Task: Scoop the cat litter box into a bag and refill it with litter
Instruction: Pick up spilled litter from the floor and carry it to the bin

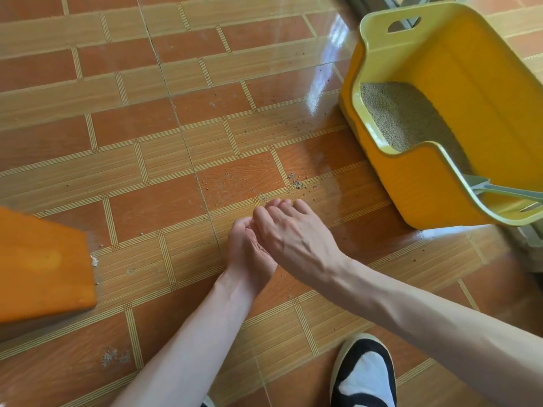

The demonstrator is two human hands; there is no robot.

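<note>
The box point(458, 118) sits at two o'clock, litter point(408, 121) heaped inside, scoop point(505, 190) resting on its near rim; stray grains point(296, 183) dot the tiles at centre. Left hand point(249, 251) lies cupped, palm up; right hand point(291, 230) lies over it, fingers together and slightly bent, gripping nothing visible. Grains look light and loose, likely to roll; best swept into a cupped palm, not pinched.
</note>
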